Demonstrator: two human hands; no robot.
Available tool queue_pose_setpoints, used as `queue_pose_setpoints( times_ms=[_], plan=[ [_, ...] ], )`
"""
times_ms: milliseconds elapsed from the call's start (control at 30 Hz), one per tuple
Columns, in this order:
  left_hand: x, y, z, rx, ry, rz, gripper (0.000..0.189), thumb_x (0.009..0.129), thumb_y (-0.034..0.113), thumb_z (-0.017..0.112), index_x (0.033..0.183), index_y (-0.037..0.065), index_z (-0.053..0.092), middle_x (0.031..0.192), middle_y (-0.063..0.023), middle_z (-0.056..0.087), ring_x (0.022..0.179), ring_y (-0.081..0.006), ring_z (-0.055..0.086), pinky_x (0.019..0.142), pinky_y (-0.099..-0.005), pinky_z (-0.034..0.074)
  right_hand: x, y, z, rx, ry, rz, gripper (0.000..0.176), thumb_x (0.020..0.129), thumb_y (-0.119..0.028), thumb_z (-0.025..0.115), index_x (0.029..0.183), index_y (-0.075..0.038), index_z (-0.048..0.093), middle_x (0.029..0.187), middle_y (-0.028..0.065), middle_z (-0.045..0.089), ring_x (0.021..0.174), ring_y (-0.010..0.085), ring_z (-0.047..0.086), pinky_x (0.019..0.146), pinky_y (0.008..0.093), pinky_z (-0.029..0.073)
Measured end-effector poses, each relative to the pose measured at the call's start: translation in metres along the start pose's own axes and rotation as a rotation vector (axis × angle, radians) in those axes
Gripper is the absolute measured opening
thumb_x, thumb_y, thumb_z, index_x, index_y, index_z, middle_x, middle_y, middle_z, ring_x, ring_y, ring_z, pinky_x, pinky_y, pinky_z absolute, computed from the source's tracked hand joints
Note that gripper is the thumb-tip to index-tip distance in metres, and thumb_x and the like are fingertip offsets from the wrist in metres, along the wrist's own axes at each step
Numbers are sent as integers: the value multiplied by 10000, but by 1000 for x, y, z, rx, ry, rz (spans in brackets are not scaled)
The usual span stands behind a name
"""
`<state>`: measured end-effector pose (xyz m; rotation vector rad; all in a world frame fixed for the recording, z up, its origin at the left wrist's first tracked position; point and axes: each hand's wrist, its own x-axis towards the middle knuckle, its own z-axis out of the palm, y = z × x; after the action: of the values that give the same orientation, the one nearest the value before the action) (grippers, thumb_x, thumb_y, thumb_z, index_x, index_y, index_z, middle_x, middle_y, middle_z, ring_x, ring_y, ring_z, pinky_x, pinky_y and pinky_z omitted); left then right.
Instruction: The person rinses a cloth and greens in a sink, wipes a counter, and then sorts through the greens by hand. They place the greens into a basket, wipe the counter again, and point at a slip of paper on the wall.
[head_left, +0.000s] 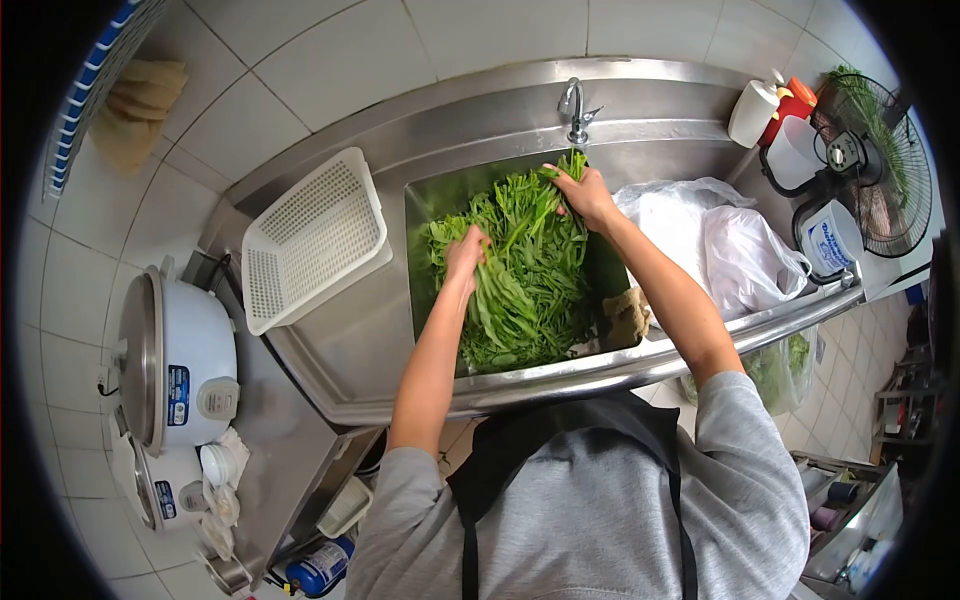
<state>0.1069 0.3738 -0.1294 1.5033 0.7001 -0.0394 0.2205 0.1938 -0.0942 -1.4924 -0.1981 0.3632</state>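
Note:
A steel sink basin is filled with long leafy greens. My left hand is closed round a bunch of the greens at the basin's left side, with leaves hanging below it. Near the faucet, at the back right of the basin, my right hand grips the stems of more greens. A brown sponge-like cloth lies at the basin's front right corner.
A white perforated basket stands left of the basin. White plastic bags lie on the right. Beyond them are a white bottle, a tub and a fan. A large cooker stands far left.

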Motion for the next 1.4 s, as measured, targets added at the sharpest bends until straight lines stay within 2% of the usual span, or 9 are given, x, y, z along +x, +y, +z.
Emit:
queue_pose_setpoints(
  times_ms=[133, 333, 533, 767, 900, 967, 1100, 1233, 1400],
  plan=[
    [-4, -7, -16, -44, 67, 169, 311, 789, 302, 536, 631, 34, 539, 555, -11, 438, 511, -139, 379, 647, -310, 374, -1, -6, -20, -44, -89, 388, 309, 857, -250, 567, 855, 58, 569, 631, 74, 596, 450, 141, 548, 421, 302, 472],
    [-25, 31, 15, 621, -241, 537, 414, 717, 356, 716, 865, -9, 589, 680, -60, 592, 620, -91, 536, 594, -254, 443, -9, -15, -11, 56, -363, 542, 358, 900, -295, 479, 947, 54, 542, 774, 125, 624, 550, 196, 610, 462, 331, 528],
    [-31, 35, 0, 537, -325, 285, 395, 720, 223, 653, 960, -75, 559, 609, -41, 542, 550, -119, 499, 561, -275, 423, -15, -22, -31, 83, -753, 551, 382, 916, -283, 449, 1088, 55, 502, 956, 154, 613, 787, 224, 644, 671, 327, 564],
    [-27, 24, -24, 191, -470, 19, 766, 753, 95, 645, 1225, -187, 112, 710, -51, 555, 535, -66, 413, 497, -219, 372, -26, -9, -55, 239, -777, 641, 403, 944, -293, 356, 1217, -7, 435, 1092, 169, 555, 956, 286, 591, 779, 390, 527],
    [-32, 22, -27, 122, -491, 9, 797, 747, 91, 655, 1233, -171, 79, 717, -54, 553, 527, -66, 415, 484, -215, 363, -34, -6, -53, 360, -821, 677, 475, 945, -361, 306, 1265, -23, 397, 1149, 164, 521, 1017, 320, 555, 841, 411, 493],
    [-41, 25, -29, 30, -416, 39, 539, 746, 103, 673, 1091, -131, 331, 615, 5, 463, 491, -60, 391, 464, -217, 335, -37, -4, -55, 365, -815, 673, 488, 946, -379, 283, 1270, -31, 392, 1128, 160, 528, 973, 294, 578, 808, 385, 511],
    [-38, 26, -50, -29, -523, 37, 353, 781, 126, 634, 1012, -97, 487, 543, 38, 402, 461, -50, 355, 445, -214, 311, -35, 3, -68, 370, -805, 644, 439, 946, -358, 322, 1241, -51, 427, 1107, 129, 537, 888, 235, 606, 688, 344, 540],
    [-42, 28, -56, -91, -545, 83, 231, 790, 140, 617, 907, -52, 565, 494, 49, 364, 445, -45, 341, 437, -213, 290, -39, 12, -74, 141, -705, 412, 402, 862, -159, 556, 1226, -41, 435, 1057, 88, 594, 774, 131, 617, 479, 190, 495],
    [-49, 30, -60, 25, -525, 65, 259, 778, 146, 628, 922, -62, 570, 509, 33, 411, 450, -45, 362, 437, -205, 295, -33, 15, -85, 67, -485, 390, 267, 788, -16, 589, 1049, 30, 559, 889, 79, 631, 672, 144, 623, 555, 244, 528]
  ],
)
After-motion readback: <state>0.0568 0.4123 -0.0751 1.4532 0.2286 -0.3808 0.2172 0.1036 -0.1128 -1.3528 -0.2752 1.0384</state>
